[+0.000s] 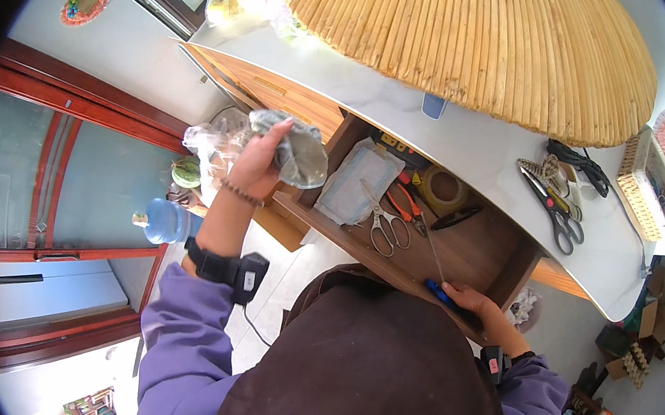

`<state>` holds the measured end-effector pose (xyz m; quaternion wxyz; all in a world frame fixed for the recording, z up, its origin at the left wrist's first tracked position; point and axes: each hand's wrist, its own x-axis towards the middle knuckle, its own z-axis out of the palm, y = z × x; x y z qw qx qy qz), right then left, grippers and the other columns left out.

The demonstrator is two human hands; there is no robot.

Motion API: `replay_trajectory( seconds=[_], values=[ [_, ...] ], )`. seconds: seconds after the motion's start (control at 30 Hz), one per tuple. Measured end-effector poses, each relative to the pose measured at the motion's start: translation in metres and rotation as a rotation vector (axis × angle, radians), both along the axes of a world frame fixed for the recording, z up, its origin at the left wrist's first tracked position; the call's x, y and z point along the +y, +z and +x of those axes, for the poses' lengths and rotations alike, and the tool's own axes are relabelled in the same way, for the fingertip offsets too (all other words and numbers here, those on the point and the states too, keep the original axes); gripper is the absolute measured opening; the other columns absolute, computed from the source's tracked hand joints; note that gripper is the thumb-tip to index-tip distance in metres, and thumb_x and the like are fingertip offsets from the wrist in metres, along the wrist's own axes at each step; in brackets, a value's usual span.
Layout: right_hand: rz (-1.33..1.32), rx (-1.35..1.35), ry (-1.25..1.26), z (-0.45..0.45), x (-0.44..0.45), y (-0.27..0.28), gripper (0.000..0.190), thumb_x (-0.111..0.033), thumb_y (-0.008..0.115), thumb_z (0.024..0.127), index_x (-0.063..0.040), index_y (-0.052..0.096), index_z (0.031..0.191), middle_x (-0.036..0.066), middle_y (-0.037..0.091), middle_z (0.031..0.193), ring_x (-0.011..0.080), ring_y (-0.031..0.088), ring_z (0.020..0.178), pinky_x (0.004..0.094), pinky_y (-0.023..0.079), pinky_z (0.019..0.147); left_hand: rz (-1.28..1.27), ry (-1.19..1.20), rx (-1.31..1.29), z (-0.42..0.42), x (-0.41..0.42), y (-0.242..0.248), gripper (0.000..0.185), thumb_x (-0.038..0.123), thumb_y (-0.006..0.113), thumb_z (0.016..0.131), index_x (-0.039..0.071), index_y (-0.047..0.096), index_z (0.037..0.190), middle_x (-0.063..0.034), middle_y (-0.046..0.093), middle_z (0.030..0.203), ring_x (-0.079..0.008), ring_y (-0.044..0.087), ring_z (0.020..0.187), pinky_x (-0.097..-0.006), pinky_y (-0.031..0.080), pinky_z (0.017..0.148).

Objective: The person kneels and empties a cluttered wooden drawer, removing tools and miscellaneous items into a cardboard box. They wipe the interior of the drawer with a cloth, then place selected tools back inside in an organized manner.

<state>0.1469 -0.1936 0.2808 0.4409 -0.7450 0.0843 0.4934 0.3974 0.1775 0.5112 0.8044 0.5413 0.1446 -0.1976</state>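
Observation:
My left hand (259, 163) is raised to the left of an open wooden drawer (484, 252). It grips a grey, crumpled bundle (305, 153) that looks wrapped in clear plastic. At the drawer's front right, my right hand (474, 305) has its fingertips against a blue handle (440, 292), from which a thin metal shaft (435, 252) seems to run inward. Its other fingers are hidden, so its hold is unclear. Inside the drawer lie metal scissors (391, 231), orange-handled pliers (404, 199), a roll of tape (443, 190) and a flat, pale plastic packet (361, 183).
Above the drawer, a white countertop (480, 139) carries a large slatted lampshade (467, 43), black-handled scissors (552, 211), a dark coiled cable (577, 164) and a woven basket (644, 185). A blue water jug (170, 222) and a watermelon (187, 171) stand at left, near a red-framed glass door (112, 178).

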Motion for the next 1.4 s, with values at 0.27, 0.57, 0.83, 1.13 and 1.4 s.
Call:
replay_trajectory(
  seconds=[0.27,0.57,0.83,1.13,1.4],
  values=[
    [0.014,-0.031,-0.109,0.003,0.024,0.034,0.066,-0.054,0.053,0.081,-0.003,0.049,0.124,0.019,0.053,0.119,0.0307,0.050,0.112,0.0355,0.037,0.095,-0.114,-0.124,-0.152,0.107,-0.054,-0.037,0.024,0.004,0.059,0.083,0.000,0.049,0.105,-0.0092,0.060,0.094,-0.0203,0.061,0.083,-0.0312,0.053,0.071],
    [-0.325,-0.387,-0.353,0.031,0.042,0.100,0.028,-0.021,0.062,0.080,-0.001,0.057,0.098,0.020,0.060,0.084,0.0262,0.058,0.079,0.0360,0.047,0.073,0.357,-0.531,-0.510,0.149,-0.068,-0.078,0.049,0.017,0.061,0.083,0.004,0.042,0.127,-0.0119,0.055,0.112,-0.0209,0.054,0.100,-0.0310,0.046,0.078],
    [-0.408,-1.055,-0.778,0.148,0.007,0.225,0.020,-0.015,0.054,0.087,0.002,0.056,0.097,0.006,0.057,0.074,0.0120,0.051,0.067,0.0276,0.042,0.061,0.662,-0.462,-0.434,0.040,-0.021,-0.095,0.033,0.015,0.059,0.083,-0.001,0.054,0.112,-0.0122,0.061,0.104,-0.0178,0.059,0.094,-0.0290,0.048,0.079],
    [-1.007,-1.088,-0.450,0.229,-0.026,0.128,0.041,-0.024,0.057,0.081,-0.008,0.049,0.118,0.018,0.053,0.113,0.0383,0.050,0.104,0.0473,0.042,0.084,0.886,-0.920,-0.556,-0.025,0.001,-0.137,0.034,0.015,0.060,0.082,0.003,0.055,0.113,-0.0112,0.057,0.111,-0.0226,0.057,0.096,-0.0285,0.047,0.079],
    [-0.647,-1.486,-0.244,0.172,0.060,0.158,0.033,-0.009,0.060,0.076,-0.007,0.054,0.108,0.012,0.055,0.099,0.0309,0.052,0.096,0.0404,0.043,0.081,1.308,-1.083,-0.395,0.006,-0.010,-0.213,0.061,0.029,0.062,0.077,-0.009,0.041,0.120,-0.0264,0.054,0.111,-0.0400,0.051,0.106,-0.0404,0.043,0.088]
  ],
)
